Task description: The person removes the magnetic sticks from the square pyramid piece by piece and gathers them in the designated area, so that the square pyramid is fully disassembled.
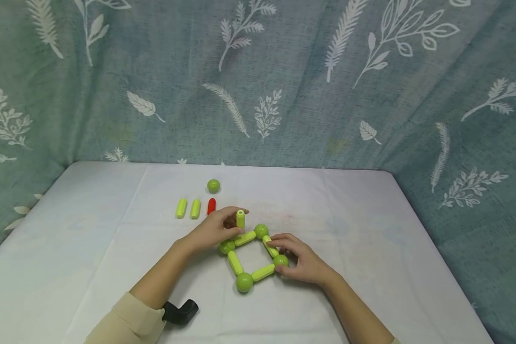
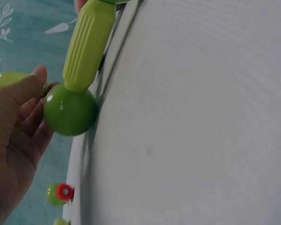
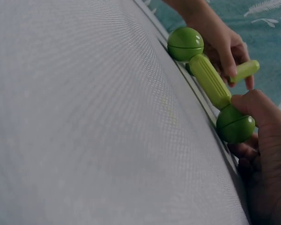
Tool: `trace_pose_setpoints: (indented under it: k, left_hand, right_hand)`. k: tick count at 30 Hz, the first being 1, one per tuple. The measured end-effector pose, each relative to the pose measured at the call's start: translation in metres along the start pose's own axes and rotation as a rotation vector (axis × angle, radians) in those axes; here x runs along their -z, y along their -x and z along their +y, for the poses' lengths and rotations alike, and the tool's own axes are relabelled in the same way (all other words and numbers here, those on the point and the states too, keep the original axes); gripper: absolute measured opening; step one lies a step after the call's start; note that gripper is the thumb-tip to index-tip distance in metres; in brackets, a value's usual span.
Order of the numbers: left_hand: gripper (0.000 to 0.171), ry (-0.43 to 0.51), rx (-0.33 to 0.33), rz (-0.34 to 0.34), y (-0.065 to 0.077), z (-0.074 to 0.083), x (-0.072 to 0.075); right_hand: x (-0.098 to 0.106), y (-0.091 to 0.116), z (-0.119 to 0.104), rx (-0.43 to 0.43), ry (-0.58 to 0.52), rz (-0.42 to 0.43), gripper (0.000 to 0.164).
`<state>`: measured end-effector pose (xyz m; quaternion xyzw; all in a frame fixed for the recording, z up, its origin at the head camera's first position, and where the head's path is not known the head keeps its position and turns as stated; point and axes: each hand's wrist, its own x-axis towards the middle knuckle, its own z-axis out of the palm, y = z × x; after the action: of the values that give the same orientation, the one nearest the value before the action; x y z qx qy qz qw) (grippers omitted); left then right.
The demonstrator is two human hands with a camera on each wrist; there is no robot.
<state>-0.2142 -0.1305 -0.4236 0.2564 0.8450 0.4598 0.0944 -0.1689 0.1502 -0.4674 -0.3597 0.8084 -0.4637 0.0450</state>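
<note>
Red stick beyond square frame

Ctr. of table, btwn L. hand & R. hand: stick-and-ball square, R. hand at its right-corner ball. Upright stick in L. hand, nr. square's rear-left side. Behind-left, three loose sticks in a row; loose ball just behind rightmost. Curtain beyond table.
</note>
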Motion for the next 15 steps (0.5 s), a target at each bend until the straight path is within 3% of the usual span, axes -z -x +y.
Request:
trace_pose_setpoints:
  k: [3,8,12,15]
  left_hand:
    - [0.063,0.059,0.013,0.010,0.011,-0.002,0.008]
    - [0.065,0.175,0.028,0.007,0.029,-0.010,0.022]
    - [0.072,0.256,0.057,0.079,0.040,-0.017,0.035]
    - [0.074,0.226,0.095,0.145,0.047,-0.022,0.048]
  right_hand:
    - [0.000,0.000,0.000,0.003,0.008,0.001,0.048]
    - [0.001,-0.002,-0.009,0.024,0.019,0.004,0.044]
    - [0.006,-0.003,-0.028,0.034,0.004,0.001,0.043]
    - [0.008,-0.003,-0.036,0.031,-0.003,0.005,0.041]
